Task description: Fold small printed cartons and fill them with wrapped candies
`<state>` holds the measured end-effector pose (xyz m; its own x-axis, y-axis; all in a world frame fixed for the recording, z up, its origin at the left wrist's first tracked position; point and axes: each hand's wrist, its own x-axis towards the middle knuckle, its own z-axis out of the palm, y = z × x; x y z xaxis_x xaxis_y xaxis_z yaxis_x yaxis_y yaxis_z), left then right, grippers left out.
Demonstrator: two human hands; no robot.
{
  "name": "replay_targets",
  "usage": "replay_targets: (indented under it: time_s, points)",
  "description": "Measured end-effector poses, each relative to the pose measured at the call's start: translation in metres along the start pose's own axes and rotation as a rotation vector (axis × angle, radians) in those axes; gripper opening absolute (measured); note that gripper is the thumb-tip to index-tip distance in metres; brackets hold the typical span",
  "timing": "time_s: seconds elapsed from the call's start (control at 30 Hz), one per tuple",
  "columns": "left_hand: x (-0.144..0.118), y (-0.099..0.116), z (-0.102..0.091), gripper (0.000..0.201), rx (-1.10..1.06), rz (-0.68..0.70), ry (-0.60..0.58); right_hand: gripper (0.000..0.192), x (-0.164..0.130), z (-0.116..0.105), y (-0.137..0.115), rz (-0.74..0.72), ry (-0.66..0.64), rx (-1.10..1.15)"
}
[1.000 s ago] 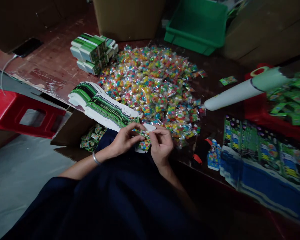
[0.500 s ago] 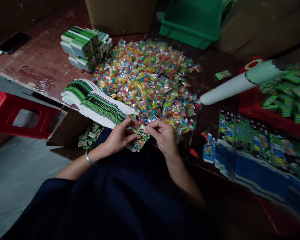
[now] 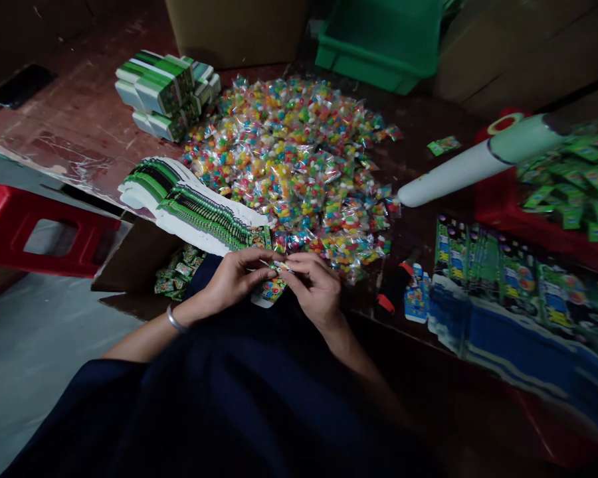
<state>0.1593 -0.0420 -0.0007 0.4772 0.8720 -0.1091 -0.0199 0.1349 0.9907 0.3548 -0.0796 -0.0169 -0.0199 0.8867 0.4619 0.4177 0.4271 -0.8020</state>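
The left hand [image 3: 234, 279] has its grip nearly closed, thumb and fingers pinching the small printed carton [image 3: 268, 292] by its side, with only a narrow gap showing behind the fingertips. The right hand [image 3: 315, 289] meets it at the carton's upper end, thumb and forefinger pressed together on the edge there; the fingers hide exactly how that end is folded. The two grips come together fingertip to fingertip, and the carton's colourful lower part hangs below them, in front of the dark clothing and at the near edge of the tabletop [image 3: 92, 99]. Just beyond the left hand lies a long overlapping row of flat green-and-white cartons [image 3: 199, 216], its near end close to the fingers. Past both hands spreads a heap of clear candy bags [image 3: 289, 159]. Under the row, beside the left forearm, an open cardboard box [image 3: 129, 262] holds small green packets [image 3: 178, 273]. To the right of the right hand, a black-and-orange tool [image 3: 395, 291] lies next to a blue carton [image 3: 417, 299].
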Motion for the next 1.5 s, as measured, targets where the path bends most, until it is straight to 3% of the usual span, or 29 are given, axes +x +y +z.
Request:
replay_targets:
  time_s: [0.17, 0.23, 0.33, 0.43, 0.6, 0.73, 0.8, 0.87, 0.93, 1.03, 1.2, 1.37, 1.5]
  points:
    - [-0.001, -0.002, -0.007, 0.027, -0.089, -0.071, 0.033, 0.013, 0.002, -0.006, 0.015, 0.049, -0.103, -0.045]
    - [0.001, 0.001, -0.016, 0.033, -0.110, -0.072, 0.138, 0.024, 0.011, -0.008, 0.025, 0.074, -0.168, -0.159]
    - [0.004, 0.007, -0.035, 0.042, -0.116, -0.021, 0.334, 0.042, 0.023, -0.006, 0.040, -0.008, -0.349, -0.396]
    - [0.005, 0.011, -0.049, 0.050, -0.215, -0.019, 0.406, 0.038, 0.028, 0.000, 0.051, -0.060, -0.416, -0.517]
    - [0.006, 0.010, -0.055, 0.053, -0.361, -0.130, 0.333, 0.022, 0.027, 0.006, 0.063, -0.076, -0.301, -0.482]
    - [0.009, 0.002, -0.047, 0.034, -0.281, -0.122, 0.197, 0.014, 0.033, -0.004, 0.056, 0.003, 0.065, -0.404]
    - [0.010, -0.002, -0.041, 0.033, -0.191, -0.079, 0.111, 0.015, 0.040, -0.012, 0.041, 0.068, 0.275, -0.312]
    - [0.010, -0.005, -0.034, 0.036, -0.100, -0.036, 0.041, 0.019, 0.047, -0.019, 0.021, 0.125, 0.389, -0.171]
    - [0.010, -0.006, -0.028, 0.039, -0.009, -0.015, 0.006, 0.017, 0.053, -0.024, 0.001, 0.156, 0.351, -0.083]
    - [0.008, -0.006, -0.021, 0.038, 0.065, -0.018, -0.015, 0.012, 0.058, -0.025, -0.018, 0.209, 0.185, -0.064]
    - [0.009, -0.001, -0.012, 0.034, 0.063, -0.009, -0.051, 0.007, 0.060, -0.017, -0.017, 0.128, -0.003, -0.210]
    - [0.011, 0.002, -0.002, 0.030, -0.015, -0.059, -0.001, 0.010, 0.056, -0.014, -0.013, 0.037, 0.015, -0.227]
    - [0.010, 0.000, 0.004, 0.061, -0.177, 0.020, 0.092, 0.019, 0.039, -0.010, -0.008, 0.108, 0.076, -0.055]
